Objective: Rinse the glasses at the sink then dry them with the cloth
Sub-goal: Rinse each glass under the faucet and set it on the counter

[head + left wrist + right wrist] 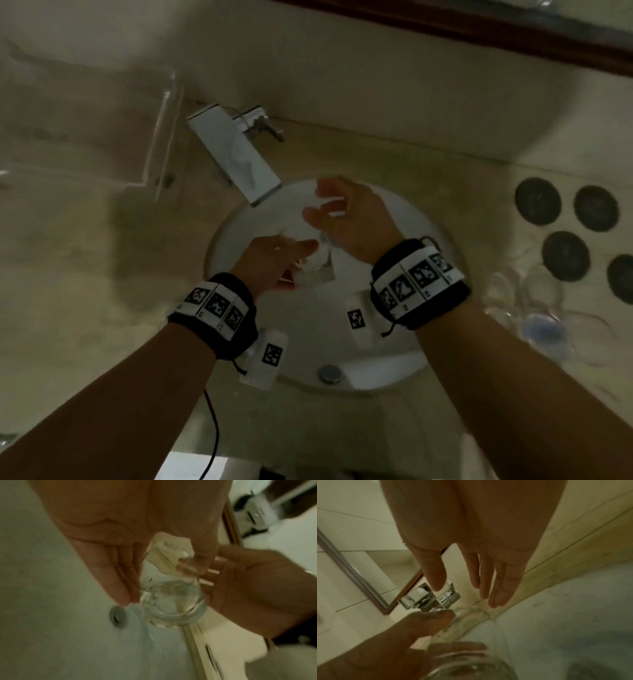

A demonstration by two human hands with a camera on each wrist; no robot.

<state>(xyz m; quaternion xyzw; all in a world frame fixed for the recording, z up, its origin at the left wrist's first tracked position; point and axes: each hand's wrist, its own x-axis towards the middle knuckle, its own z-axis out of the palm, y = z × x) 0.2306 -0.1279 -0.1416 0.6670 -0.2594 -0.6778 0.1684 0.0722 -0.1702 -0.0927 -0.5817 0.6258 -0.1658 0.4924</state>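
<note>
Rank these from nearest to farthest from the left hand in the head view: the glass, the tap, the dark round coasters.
1. Glass: held in the left hand over the sink.
2. Tap: behind the basin, up-left.
3. Dark round coasters: far right on the counter.

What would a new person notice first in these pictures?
The two hands over the round white sink: the left hand holds a clear glass, and the right hand hovers open just above it. A square chrome tap juts over the basin, and four dark round coasters lie on the counter at the right.
</note>
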